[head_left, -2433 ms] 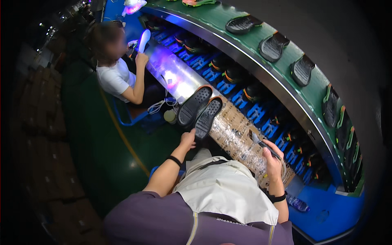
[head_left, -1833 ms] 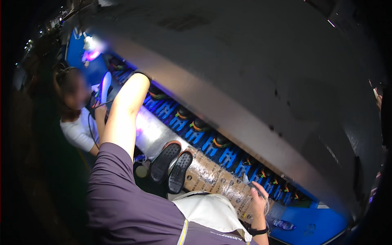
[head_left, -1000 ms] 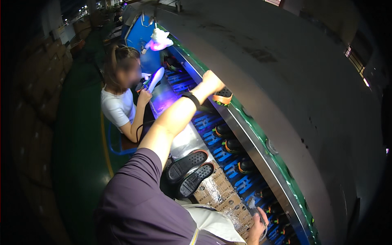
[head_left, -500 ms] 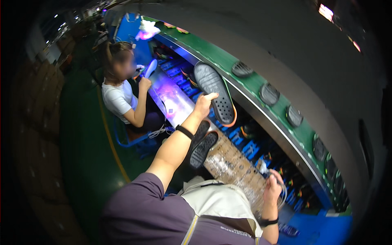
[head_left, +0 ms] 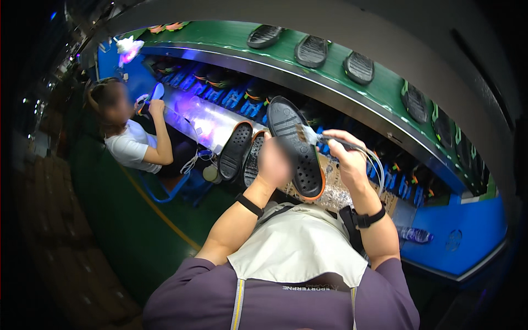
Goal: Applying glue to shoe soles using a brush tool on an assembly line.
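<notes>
1. The left hand [head_left: 275, 163] clasps the black sole [head_left: 308, 170] by its left edge; the hand is blurred, so the exact set of its fingers cannot be told.
2. The black sole is raised over the table [head_left: 341, 193], near the person's body; its ridged end points far and its end pierced with holes points near, where an orange rim shows.
3. The right hand [head_left: 350, 155] pinches the dark handle of the brush [head_left: 312, 135] between thumb and fingers; the pale bristles point left and lie over the ridged part of the black sole, though whether they press on it cannot be told; a clear tube [head_left: 380, 170] loops along the right of that hand.
4. Just left of the left hand, two more soles [head_left: 235, 151] lie side by side at the table, the right one partly covered by the hand; the table is shiny metal on the left, brown card under clear film on the right.
5. Along the far side of the table runs a row of blue racks [head_left: 231, 98] with dark shoes; above them a green belt [head_left: 283, 51] carries black soles, spaced apart in the middle and closer together at the right.
6. At the far left a co-worker [head_left: 132, 144] in a white top sits holding a blue-lit shoe part [head_left: 158, 91]; a clear bottle [head_left: 416, 235] lies at the right.
</notes>
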`<state>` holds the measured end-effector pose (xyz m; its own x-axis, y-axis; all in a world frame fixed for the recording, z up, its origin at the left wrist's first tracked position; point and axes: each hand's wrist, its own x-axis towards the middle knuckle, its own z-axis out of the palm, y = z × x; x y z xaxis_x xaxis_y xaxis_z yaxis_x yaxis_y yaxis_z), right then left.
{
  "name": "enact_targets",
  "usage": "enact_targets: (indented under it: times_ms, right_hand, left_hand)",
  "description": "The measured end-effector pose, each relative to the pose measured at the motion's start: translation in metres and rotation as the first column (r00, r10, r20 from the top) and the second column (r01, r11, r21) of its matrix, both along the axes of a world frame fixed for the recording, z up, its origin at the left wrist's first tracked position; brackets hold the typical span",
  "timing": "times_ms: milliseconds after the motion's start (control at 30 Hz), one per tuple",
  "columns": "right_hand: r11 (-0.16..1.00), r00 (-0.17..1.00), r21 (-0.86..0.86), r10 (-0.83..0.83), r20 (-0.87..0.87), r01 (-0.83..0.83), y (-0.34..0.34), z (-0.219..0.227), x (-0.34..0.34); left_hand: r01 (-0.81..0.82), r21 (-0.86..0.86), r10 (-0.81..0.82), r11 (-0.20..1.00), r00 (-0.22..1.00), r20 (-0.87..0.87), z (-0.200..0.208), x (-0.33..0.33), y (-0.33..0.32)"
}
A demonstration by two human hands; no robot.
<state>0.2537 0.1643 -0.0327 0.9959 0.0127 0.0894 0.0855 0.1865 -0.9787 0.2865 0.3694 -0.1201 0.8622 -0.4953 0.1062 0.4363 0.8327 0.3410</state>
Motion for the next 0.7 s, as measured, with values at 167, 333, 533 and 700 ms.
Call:
enact_targets:
  times_ms: [167, 333, 533, 700]
  right_hand:
    - [0.989, 0.996, -0.128, -0.074, 0.042, 0.079, 0.013, 0.006, 0.02]
    - [0.99, 0.994, -0.102, -0.095, 0.053, 0.1, 0.017, 0.004, 0.032]
    - [0.987, 0.993, -0.106, -0.114, 0.041, 0.118, 0.018, 0.004, 0.036]
    - [0.981, 0.99, -0.138, -0.127, 0.056, 0.133, 0.018, 0.003, 0.038]
  left_hand:
    - [-0.056, 0.132, 0.073, 0.99, 0.989, -0.127, 0.001, -0.004, -0.017]
    - [-0.01, 0.147, 0.027, 0.989, 0.993, -0.116, 0.004, -0.006, -0.022]
    - [-0.003, 0.147, 0.019, 0.989, 0.994, -0.108, 0.005, -0.004, -0.026]
    - [0.0, 0.16, 0.019, 0.987, 0.993, -0.119, -0.003, -0.004, -0.027]
